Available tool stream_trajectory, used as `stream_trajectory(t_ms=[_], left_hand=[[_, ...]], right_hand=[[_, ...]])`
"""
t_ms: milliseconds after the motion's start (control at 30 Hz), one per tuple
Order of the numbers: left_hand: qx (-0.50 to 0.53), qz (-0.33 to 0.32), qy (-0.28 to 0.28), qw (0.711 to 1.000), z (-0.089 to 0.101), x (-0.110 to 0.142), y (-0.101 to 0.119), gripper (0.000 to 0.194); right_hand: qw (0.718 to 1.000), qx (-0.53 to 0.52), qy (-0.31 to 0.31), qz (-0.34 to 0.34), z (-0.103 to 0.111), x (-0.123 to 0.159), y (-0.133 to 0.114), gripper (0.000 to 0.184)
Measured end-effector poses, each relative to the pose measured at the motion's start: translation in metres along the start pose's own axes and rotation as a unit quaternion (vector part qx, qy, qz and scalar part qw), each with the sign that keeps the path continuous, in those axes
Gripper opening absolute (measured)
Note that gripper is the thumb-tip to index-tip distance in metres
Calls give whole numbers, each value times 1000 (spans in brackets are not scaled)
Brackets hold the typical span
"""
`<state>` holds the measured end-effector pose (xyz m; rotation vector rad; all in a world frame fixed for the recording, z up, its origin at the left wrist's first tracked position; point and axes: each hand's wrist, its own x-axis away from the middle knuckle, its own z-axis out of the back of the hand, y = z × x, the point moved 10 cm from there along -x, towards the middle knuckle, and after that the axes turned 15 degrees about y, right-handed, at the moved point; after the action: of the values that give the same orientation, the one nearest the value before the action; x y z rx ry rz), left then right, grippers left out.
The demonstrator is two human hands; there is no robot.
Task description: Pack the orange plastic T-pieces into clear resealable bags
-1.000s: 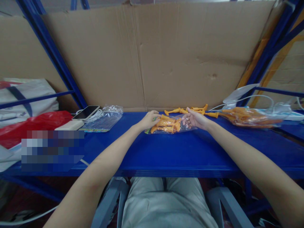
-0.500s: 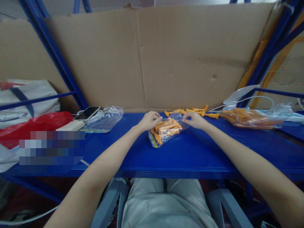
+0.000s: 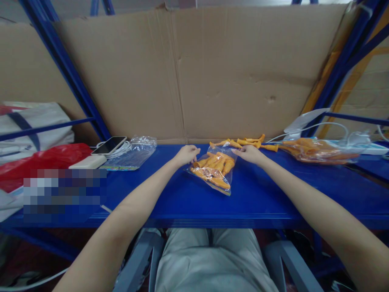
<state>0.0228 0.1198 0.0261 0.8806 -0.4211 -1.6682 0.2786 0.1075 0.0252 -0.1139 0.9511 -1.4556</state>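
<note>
A clear plastic bag filled with several orange plastic pieces lies on the blue shelf in front of me, its mouth at the far end. My left hand pinches the left corner of the bag's mouth. My right hand pinches the right corner. Both hands have their fingers closed on the plastic. Loose orange pieces lie just behind the bag against the cardboard.
A cardboard sheet backs the shelf. At left lie a phone with a white cable, empty clear bags, a white block and a red bag. At right is another filled bag of orange pieces and white cables.
The bag lay flat and sideways between my hands. Both hands took its mouth and swung it, so its closed end now points toward me.
</note>
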Motion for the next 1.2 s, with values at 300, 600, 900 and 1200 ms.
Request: stream_trajectory(t_ms=[300, 600, 900, 1200], left_hand=[[114, 121, -72, 983, -18, 14, -4, 18], [114, 133, 3, 985, -14, 5, -16, 13], [55, 116, 70, 989, -9, 2, -20, 25], [117, 127, 63, 983, -16, -3, -28, 23]], right_hand=[[969, -174, -73, -158, -30, 20, 1, 22], [897, -360, -27, -255, -33, 35, -12, 21], [888, -390, -17, -245, -37, 35, -15, 18], [885, -397, -20, -242, -38, 35, -14, 18]])
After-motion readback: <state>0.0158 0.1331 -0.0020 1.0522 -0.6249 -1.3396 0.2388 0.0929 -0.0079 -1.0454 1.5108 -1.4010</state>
